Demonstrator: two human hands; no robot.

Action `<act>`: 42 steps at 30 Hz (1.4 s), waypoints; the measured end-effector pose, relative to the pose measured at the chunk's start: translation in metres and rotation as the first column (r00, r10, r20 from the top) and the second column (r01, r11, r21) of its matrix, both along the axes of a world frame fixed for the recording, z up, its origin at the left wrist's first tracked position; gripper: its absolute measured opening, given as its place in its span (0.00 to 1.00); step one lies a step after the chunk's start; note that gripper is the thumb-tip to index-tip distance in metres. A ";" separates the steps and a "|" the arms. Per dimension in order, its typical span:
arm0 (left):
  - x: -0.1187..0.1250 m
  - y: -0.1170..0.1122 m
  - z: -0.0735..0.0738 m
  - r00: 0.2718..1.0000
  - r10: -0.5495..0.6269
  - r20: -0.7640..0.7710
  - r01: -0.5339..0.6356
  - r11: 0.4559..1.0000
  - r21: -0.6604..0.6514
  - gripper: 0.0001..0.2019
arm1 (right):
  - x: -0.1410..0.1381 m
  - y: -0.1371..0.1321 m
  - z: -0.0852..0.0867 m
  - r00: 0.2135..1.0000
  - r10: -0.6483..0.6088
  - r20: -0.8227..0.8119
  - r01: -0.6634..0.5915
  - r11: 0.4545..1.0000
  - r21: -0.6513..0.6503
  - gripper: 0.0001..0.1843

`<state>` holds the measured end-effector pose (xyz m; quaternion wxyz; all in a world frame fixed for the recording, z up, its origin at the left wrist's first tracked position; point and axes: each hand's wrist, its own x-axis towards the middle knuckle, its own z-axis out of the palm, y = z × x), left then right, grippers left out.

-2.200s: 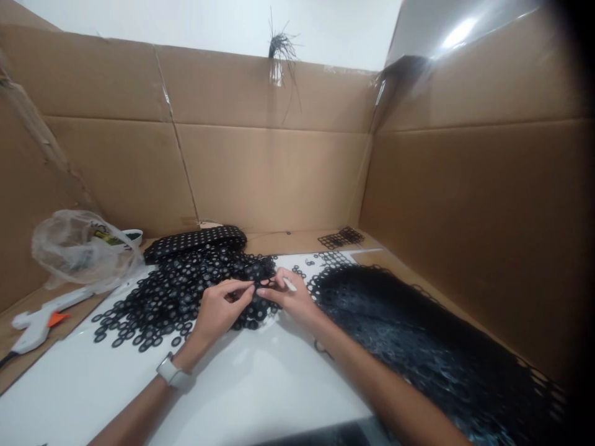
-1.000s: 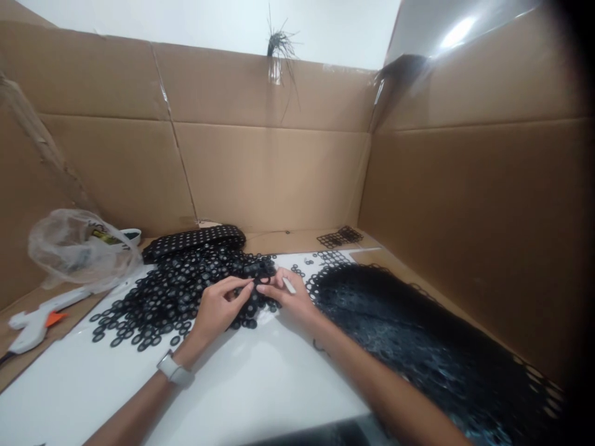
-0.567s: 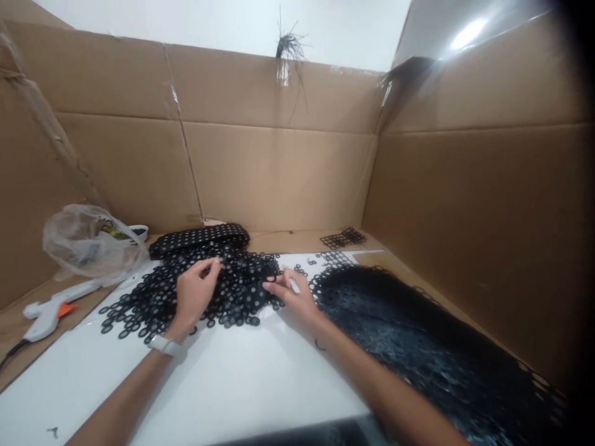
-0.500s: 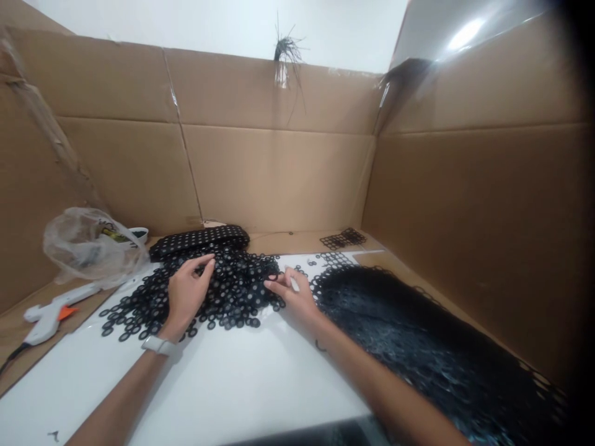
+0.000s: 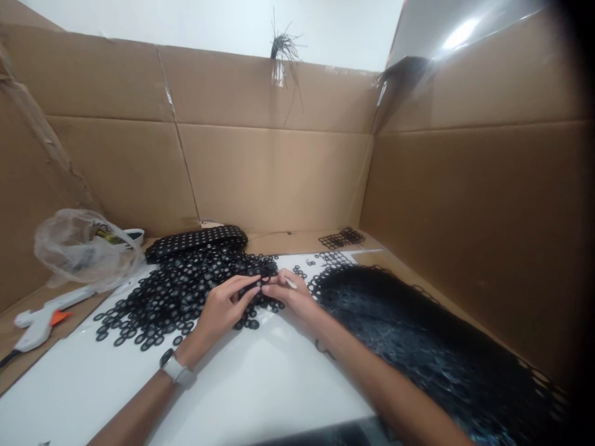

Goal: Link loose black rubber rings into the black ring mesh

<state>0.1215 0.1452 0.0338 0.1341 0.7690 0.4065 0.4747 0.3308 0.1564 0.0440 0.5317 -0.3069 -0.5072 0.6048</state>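
Note:
My left hand (image 5: 227,305) reaches in over the edge of a heap of small black rings (image 5: 171,291), thumb and fingers pinched on what looks like a black ring. Its fingertips meet those of my right hand (image 5: 292,296), which is also closed in a pinch on a dark ring (image 5: 266,279). The fingers partly hide the held rings, so I cannot tell whether they are joined. A small white patch shows at the right hand's fingers; I cannot tell what it is. To the right lies a large black mesh of linked rings (image 5: 409,334).
A rolled black dotted piece (image 5: 198,241) lies behind the heap. At left are a white glue gun (image 5: 46,319), a clear plastic bag (image 5: 86,248) and a white cup (image 5: 134,236). Small ring-mesh pieces (image 5: 343,238) lie at the back. Cardboard walls (image 5: 274,179) enclose the white board (image 5: 260,390).
My left hand has moved right, from above the heap to meet my right hand, and its fingers have closed. My right hand has stayed nearly in place.

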 end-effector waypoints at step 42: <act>-0.020 0.012 0.003 0.985 0.014 -0.171 -0.018 1.000 -0.020 0.12 | 0.006 0.003 0.003 0.931 -0.162 0.326 0.032 0.929 0.369 0.18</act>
